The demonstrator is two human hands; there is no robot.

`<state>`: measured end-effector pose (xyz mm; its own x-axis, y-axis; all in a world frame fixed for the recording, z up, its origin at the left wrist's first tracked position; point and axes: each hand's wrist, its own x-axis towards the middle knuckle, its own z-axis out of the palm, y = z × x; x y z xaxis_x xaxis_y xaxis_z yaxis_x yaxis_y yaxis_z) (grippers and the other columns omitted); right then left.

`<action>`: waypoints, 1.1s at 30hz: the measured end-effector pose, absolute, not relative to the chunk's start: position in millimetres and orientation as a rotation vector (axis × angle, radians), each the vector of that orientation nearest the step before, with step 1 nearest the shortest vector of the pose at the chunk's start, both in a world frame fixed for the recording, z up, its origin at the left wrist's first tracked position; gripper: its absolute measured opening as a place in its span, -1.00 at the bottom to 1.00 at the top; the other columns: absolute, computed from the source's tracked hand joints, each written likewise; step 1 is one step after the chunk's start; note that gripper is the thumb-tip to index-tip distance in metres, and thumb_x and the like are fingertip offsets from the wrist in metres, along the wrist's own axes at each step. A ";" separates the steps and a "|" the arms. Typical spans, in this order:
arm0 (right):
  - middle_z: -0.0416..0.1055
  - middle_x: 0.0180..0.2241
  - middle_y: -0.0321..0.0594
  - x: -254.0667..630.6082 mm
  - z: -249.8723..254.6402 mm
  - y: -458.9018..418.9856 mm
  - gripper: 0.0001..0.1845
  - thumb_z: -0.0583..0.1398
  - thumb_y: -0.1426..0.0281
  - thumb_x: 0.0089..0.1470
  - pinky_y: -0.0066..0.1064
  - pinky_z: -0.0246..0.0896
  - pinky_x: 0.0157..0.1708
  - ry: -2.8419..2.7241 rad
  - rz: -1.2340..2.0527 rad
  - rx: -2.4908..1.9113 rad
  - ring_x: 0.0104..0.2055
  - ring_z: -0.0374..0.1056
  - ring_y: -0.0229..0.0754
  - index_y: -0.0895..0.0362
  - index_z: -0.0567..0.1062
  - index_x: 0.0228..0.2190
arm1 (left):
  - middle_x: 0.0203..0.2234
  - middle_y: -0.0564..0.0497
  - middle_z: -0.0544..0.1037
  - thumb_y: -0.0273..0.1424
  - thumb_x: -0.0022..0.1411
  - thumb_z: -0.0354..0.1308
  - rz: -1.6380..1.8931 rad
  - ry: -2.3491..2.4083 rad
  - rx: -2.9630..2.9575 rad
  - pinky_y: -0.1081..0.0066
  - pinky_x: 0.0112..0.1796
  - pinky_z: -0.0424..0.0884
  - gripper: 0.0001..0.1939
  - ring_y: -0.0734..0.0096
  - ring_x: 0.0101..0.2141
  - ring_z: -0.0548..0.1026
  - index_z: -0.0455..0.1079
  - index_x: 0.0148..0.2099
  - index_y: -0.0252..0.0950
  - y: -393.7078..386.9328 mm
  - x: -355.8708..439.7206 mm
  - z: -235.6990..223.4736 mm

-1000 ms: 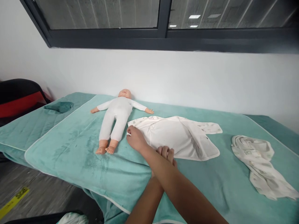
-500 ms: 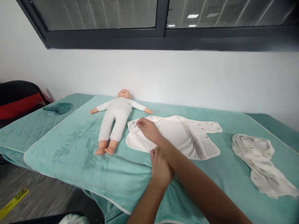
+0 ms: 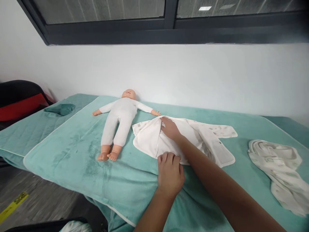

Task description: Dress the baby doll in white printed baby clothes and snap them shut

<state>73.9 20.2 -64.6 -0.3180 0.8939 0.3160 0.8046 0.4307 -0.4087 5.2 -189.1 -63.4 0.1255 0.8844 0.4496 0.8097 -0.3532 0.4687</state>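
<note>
Garment progress: A long-sleeved white cloth garment with small printed motifs (image 3: 190,130) is lying opened out, so the unfolding seems mostly done; the flap toward nine o'clock is bulging and the one toward three o'clock is creasing, so some flattening seems left.
Garment look: Its plain lining is showing across the body, while motifs are dotting the sleeves.
Garment place: It is covering the middle of a velvety teal mat with pale piping (image 3: 70,151).
Right hand: The person's right hand (image 3: 170,127) is pinching the raised flap edge near the garment's eleven o'clock.
Left hand: The left hand (image 3: 171,174) is resting, fingers curled, at the lower hem near seven o'clock; whether it is gripping cloth, one cannot tell.
Doll: A pink-headed baby doll with a white cloth body (image 3: 122,112) is lying face-up toward ten o'clock, arms spread.
Bundle: A loosely folded white printed cloth bundle (image 3: 277,174) is lying toward four o'clock, apart from the garment.
</note>
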 end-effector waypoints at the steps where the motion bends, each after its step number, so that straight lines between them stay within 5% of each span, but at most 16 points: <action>1: 0.26 0.23 -0.01 71.7 -64.8 21.8 -0.49 0.05 0.42 0.16 -0.17 0.04 0.22 -2.227 0.227 -1.428 0.26 0.16 0.04 0.22 0.35 0.14 | -0.30 0.01 0.46 -0.54 0.20 0.08 1.036 1.716 2.270 0.15 -0.17 0.23 -0.88 0.23 -0.21 0.33 0.36 -0.23 -0.24 -189.2 5.3 -63.3; 11: 0.29 0.17 0.21 75.5 -67.8 2.4 -0.48 -0.10 0.40 0.29 -0.08 0.05 0.18 -2.292 0.076 -1.550 0.24 0.17 0.10 0.37 0.26 0.18 | -0.33 0.01 0.45 -0.57 0.18 0.09 1.066 1.738 2.287 0.18 -0.22 0.23 -0.87 0.23 -0.24 0.34 0.35 -0.27 -0.24 -188.8 6.7 -62.6; 15: 0.28 0.22 0.04 78.1 -60.3 -5.9 -0.55 -0.08 0.39 0.31 -0.09 -0.08 0.26 -2.484 0.100 -1.359 0.32 0.05 0.01 0.22 0.36 0.12 | -0.33 0.01 0.45 -0.60 0.19 0.07 1.136 1.721 2.260 0.20 -0.24 0.24 -0.83 0.25 -0.25 0.34 0.37 -0.24 -0.24 -188.8 5.9 -64.5; 21: 0.38 0.15 -0.09 78.8 -50.8 -37.5 -0.61 -0.02 0.34 0.32 -0.17 -0.10 0.29 -2.662 0.177 -1.116 0.26 0.18 -0.18 0.10 0.38 0.10 | -0.32 -0.03 0.46 -0.60 0.23 0.03 1.148 1.715 2.252 0.20 -0.21 0.27 -0.81 0.24 -0.25 0.35 0.39 -0.20 -0.25 -188.5 4.8 -63.3; 25: 0.27 0.25 -0.15 89.7 -56.4 -41.6 -0.53 -0.06 0.30 0.33 -0.21 -0.10 0.29 -2.612 0.194 -1.185 0.29 0.14 -0.24 0.06 0.27 0.20 | -0.35 -0.02 0.48 -0.54 0.24 0.06 1.112 1.711 2.321 0.20 -0.24 0.24 -0.86 0.24 -0.25 0.35 0.40 -0.25 -0.23 -189.5 5.6 -58.2; 29: 0.04 0.35 0.00 115.6 -63.5 -16.7 -0.40 -0.11 0.19 0.33 -0.08 -0.16 0.32 -2.508 0.169 -1.381 0.40 -0.08 -0.07 0.21 0.17 0.28 | -0.39 -0.01 0.46 -0.46 0.25 0.08 1.039 1.717 2.362 0.20 -0.24 0.22 -0.87 0.25 -0.26 0.34 0.37 -0.37 -0.25 -190.2 7.3 -53.5; 33: 0.01 0.36 0.03 138.9 -63.6 13.1 -0.36 -0.14 0.17 0.34 -0.08 -0.12 0.30 -2.466 0.140 -1.505 0.40 -0.08 -0.01 0.26 0.14 0.30 | -0.40 0.00 0.46 -0.44 0.27 0.07 0.977 1.749 2.354 0.19 -0.23 0.21 -0.83 0.26 -0.26 0.35 0.36 -0.40 -0.26 -189.1 8.8 -51.0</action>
